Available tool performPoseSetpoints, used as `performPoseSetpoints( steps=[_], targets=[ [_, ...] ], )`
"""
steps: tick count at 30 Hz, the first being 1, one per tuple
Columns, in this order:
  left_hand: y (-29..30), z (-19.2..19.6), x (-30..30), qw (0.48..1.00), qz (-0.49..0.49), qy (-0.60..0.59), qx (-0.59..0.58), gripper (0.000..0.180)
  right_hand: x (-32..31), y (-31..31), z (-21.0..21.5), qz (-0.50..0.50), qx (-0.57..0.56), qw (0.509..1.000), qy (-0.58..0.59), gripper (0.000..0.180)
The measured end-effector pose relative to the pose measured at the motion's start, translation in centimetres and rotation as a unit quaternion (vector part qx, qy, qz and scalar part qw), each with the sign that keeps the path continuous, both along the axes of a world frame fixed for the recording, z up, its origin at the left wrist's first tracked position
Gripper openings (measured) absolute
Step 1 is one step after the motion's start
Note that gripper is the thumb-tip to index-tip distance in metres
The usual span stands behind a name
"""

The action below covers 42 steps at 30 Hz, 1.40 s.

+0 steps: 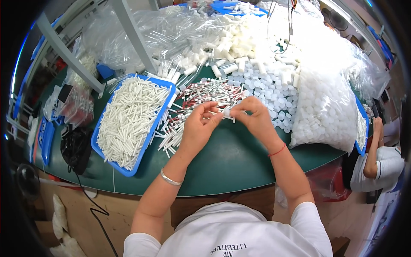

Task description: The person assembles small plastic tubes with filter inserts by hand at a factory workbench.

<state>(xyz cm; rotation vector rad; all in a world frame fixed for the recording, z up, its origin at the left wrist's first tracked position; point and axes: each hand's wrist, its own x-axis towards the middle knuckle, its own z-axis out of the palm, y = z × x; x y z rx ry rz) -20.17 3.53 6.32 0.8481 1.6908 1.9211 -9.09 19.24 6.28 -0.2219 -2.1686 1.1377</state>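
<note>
Both of my hands meet over the near middle of the table, fingertips almost touching. My left hand is closed in a pinch round a thin white stick whose end shows between the hands. My right hand pinches a small translucent white cap beside that stick; whether the two are joined I cannot tell. Just beyond my fingers lies a heap of thin sticks with red and white parts. Loose translucent round caps are spread to the right of it.
Left of my arms a blue tray holds many short white sticks. A clear bag of white caps stands right. White foam-like cylinders and clear plastic bags fill the back. Grey metal posts rise at left. A co-worker sits right.
</note>
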Motion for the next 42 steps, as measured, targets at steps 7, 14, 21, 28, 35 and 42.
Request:
performPoseSetpoints(
  steps=[7,14,21,28,35,42],
  targets=[
    [2.1,-2.4,-1.0,0.822,-0.021,0.548,-0.153,0.010,1.0,1.7,1.3,-0.054,-0.238,0.969,-0.047,0.020],
    [4.0,-3.0,-0.9,0.783,-0.024,0.582,-0.219,0.009,0.5,1.3,0.9,0.025,-0.357,0.934,-0.018,0.022],
    [3.0,-1.8,0.0,0.917,-0.045,0.345,-0.193,0.014,0.6,1.9,0.4,0.024,-0.380,0.924,-0.048,0.022],
    [1.8,-1.3,0.5,0.990,-0.092,0.043,-0.097,0.040,0.7,0.7,1.6,0.061,-0.399,0.914,-0.051,0.022],
    [1.7,-1.4,0.7,0.993,-0.093,-0.058,-0.052,0.024,0.5,1.1,0.7,0.076,-0.440,0.895,-0.022,0.021],
    [1.7,-1.8,0.6,0.994,-0.080,-0.058,-0.042,0.021,0.4,0.9,0.9,0.063,-0.440,0.896,-0.022,0.021]
  ],
)
